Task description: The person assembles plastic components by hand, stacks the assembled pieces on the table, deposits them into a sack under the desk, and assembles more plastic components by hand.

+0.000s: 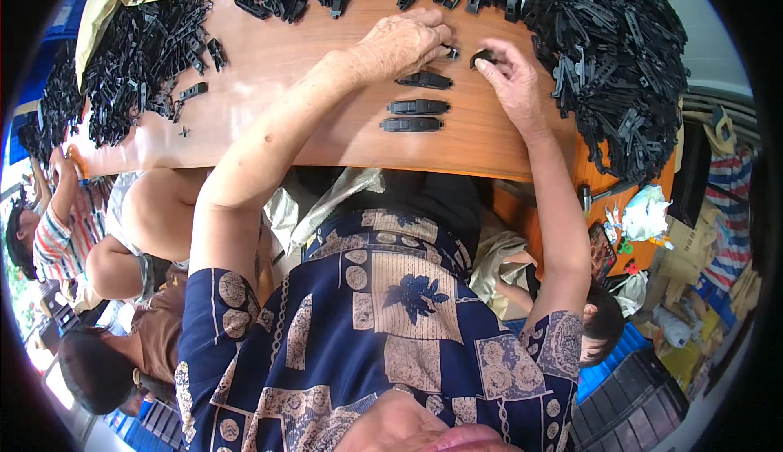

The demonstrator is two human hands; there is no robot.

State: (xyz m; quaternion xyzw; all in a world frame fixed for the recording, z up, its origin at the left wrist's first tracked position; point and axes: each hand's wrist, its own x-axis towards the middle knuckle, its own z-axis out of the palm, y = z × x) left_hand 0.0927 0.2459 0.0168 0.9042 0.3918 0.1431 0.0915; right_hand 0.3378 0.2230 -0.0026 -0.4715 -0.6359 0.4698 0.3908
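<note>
My left hand is over the wooden table with its fingers curled down onto a black plastic part, most of which the fingers hide. Just to its right, my right hand pinches a small dark piece between thumb and fingers, above the tabletop. Below my left hand, three long black plastic parts lie crosswise in a column: an upper one, a middle one and a lower one.
A large heap of black plastic parts covers the table's right side and runs along the far edge. Another pile lies at the left, beside a yellowish bag. Other people sit near the table. A crumpled plastic bag rests at the right.
</note>
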